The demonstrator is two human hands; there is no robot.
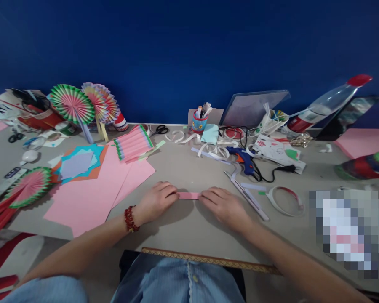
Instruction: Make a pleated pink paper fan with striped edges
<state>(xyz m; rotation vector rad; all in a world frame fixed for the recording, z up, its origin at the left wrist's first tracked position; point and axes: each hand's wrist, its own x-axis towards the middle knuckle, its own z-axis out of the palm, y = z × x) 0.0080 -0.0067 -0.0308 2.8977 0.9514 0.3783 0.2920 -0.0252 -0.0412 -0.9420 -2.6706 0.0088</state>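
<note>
A narrow pink paper strip [188, 195] lies crosswise between my hands on the grey tabletop. Its left end is under the closed fingers of my left hand [158, 201], which has a red beaded bracelet at the wrist. The right end is pinched by my right hand [222, 204]. Both ends of the strip are hidden by the fingers. Large pink paper sheets [91, 193] lie to the left, with a pleated pink paper [134, 144] with green edges beyond them. Right of my right hand is a long thin cutter or pair of tweezers [248, 198].
A blue glue gun [244, 160] with a black cable lies at the right, near a white tape ring [284, 202]. Paper fans [73, 103], a pen cup [199, 122], black scissors [161, 129] and a bottle [322, 105] stand or lie toward the blue wall.
</note>
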